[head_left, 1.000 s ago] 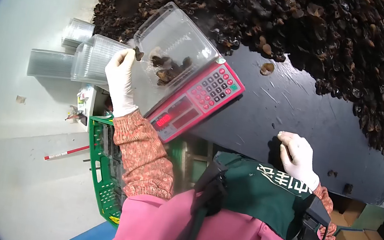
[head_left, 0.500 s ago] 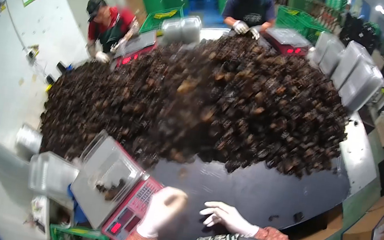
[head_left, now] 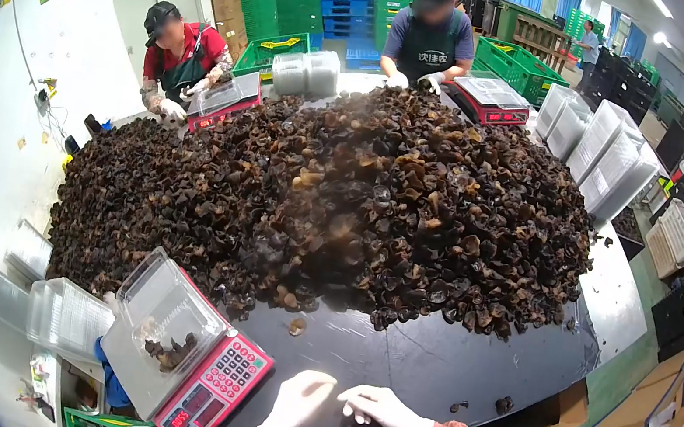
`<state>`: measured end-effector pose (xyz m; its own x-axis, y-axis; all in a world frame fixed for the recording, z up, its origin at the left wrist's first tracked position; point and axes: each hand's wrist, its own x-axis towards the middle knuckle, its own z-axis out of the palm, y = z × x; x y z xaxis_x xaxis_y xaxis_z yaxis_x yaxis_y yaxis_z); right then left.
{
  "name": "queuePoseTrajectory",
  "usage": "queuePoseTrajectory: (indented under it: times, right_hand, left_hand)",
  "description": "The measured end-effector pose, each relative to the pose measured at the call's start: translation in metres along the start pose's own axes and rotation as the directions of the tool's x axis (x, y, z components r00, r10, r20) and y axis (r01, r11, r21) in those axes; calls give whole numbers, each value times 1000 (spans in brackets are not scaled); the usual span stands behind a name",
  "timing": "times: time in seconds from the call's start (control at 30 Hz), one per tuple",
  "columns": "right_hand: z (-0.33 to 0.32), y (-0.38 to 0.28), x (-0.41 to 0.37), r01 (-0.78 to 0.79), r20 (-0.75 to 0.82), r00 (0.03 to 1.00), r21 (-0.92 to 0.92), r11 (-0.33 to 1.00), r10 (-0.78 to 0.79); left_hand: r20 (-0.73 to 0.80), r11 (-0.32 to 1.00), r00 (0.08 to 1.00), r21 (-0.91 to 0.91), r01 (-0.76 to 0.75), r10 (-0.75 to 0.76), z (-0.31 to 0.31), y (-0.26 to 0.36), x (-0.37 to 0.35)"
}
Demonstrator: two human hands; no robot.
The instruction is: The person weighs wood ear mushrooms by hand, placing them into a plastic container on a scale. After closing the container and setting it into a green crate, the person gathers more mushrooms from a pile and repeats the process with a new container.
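Near the table's front edge my left hand (head_left: 298,403), in a white glove, is beside the red scale (head_left: 221,381), its fingers curled inward. Whether it holds anything is hidden. Just right of it is my right hand (head_left: 385,407), also gloved, its fingers bent loosely toward the left one and slightly apart, with nothing visible in them. A clear plastic box (head_left: 172,312) lies tilted on the scale with a few dark pieces (head_left: 171,351) inside. Beyond both hands spreads a large heap of dark brown, ear-like pieces (head_left: 411,224).
Clear boxes (head_left: 70,319) are stacked left of the scale, and more (head_left: 619,162) at the right back. Two people (head_left: 184,57) (head_left: 428,36) work across the heap beside red scales. One loose piece (head_left: 297,326) lies on the dark tabletop (head_left: 444,361). Cardboard boxes (head_left: 640,408) stand at right.
My hands have come closer together and sit slightly lower in view. The right fingers, spread before, are now more bent. The camera view has shifted, and the scale appears lower and further left.
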<state>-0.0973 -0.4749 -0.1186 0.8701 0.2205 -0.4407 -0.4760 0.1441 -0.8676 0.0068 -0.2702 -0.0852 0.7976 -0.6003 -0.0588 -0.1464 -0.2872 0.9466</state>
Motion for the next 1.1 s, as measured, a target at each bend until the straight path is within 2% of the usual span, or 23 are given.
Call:
queuePoseTrajectory:
  times: [0.03, 0.07, 0.1, 0.13, 0.2, 0.23, 0.27, 0.37, 0.5, 0.6, 0.7, 0.8, 0.87, 0.93, 0.97, 1.03, 1.1]
  right_hand:
    - [10, -7, -2, -32, -14, 999, -73, 997, 31]
    - [14, 0, -1, 150, 3, 988, -277, 949, -156]
    - [20, 3, 0, 319, 59, 942, -462, 828, -330]
    - [26, 2, -2, 414, 99, 881, -636, 652, -463]
    - [29, -1, 4, 486, 279, 830, -787, 381, -482]
    - [29, 0, 6, 513, 368, 803, -827, 230, -469]
    - [25, 17, 12, 622, 455, 716, -761, 188, -529]
    - [25, 21, 9, 674, 534, 686, -723, 154, -495]
    - [23, 18, 9, 668, 602, 710, -740, 78, -366]
    - [18, 26, 14, 685, 620, 711, -717, 129, -332]
    - [14, 33, 17, 603, 565, 798, -739, 302, -211]
    - [12, 32, 6, 789, 552, 566, -578, 209, -612]
    - [3, 68, 11, 748, 484, 650, -544, 380, -586]
    - [1, 64, 7, 758, 478, 635, -536, 371, -607]
    - [-6, 60, 4, 789, 505, 577, -548, 278, -642]
    - [-14, 61, -2, 779, 525, 596, -564, 276, -608]
    - [-25, 79, -6, 667, 469, 744, -563, 488, -475]
  left_hand:
    - [-79, 997, 996, 77, -26, 32, 1, -8, -3]
    - [-156, 987, 985, 154, -46, 70, 1, -16, -7]
    - [-227, 971, 967, 233, -59, 113, 0, -21, -9]
    - [-233, 914, 950, 392, -103, 207, -2, -30, -10]
    - [-241, 841, 923, 524, -137, 301, -1, -47, -14]
    - [-238, 796, 907, 586, -151, 347, 1, -57, -16]
    - [-230, 780, 909, 608, -144, 348, 5, -68, -21]
    - [-179, 702, 886, 684, -200, 427, 9, -79, -26]
    - [-228, 724, 865, 661, -199, 446, 9, -85, -25]
    - [-213, 726, 883, 662, -184, 418, 8, -84, -26]
    - [-214, 743, 891, 645, -180, 401, 7, -83, -26]
    - [-222, 756, 890, 629, -181, 398, 8, -83, -26]
    - [-224, 767, 891, 614, -186, 395, 7, -82, -25]
    - [-220, 762, 894, 622, -180, 390, 7, -82, -25]
    - [-218, 760, 896, 625, -177, 388, 7, -82, -25]
    - [-222, 763, 889, 618, -189, 400, 7, -84, -25]
    - [-227, 764, 883, 614, -198, 411, 8, -85, -26]
